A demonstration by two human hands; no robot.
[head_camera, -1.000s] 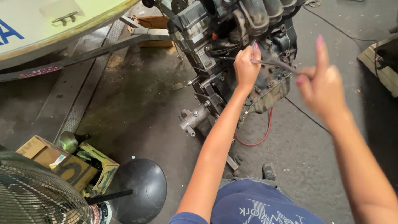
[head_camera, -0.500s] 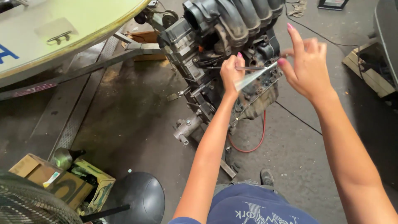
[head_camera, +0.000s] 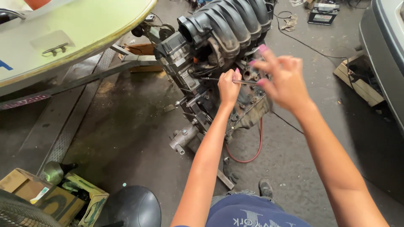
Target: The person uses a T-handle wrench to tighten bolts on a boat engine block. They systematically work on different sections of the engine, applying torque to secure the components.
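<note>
Wrenching on the engine (head_camera: pixel 219 38): our left hand (head_camera: pixel 229 86) gripped the tool (head_camera: pixel 244 82); our right hand (head_camera: pixel 282 77), open at three o'clock, needed to grasp its handle.

Just one view here, a head cam worn by the person, looking steeply down and forward over both forearms. It sits close: the left hand (head_camera: pixel 229 87) and right hand (head_camera: pixel 283 80) land near the upper middle, with the engine (head_camera: pixel 219 33) just beyond them at the far end. The person's own lap fills the near bottom edge. Out to the far left you get a boat hull (head_camera: pixel 71 38), near left some cardboard boxes (head_camera: pixel 46 197), and far right a car's edge (head_camera: pixel 385 50). No second view, so nothing overlaps.
</note>
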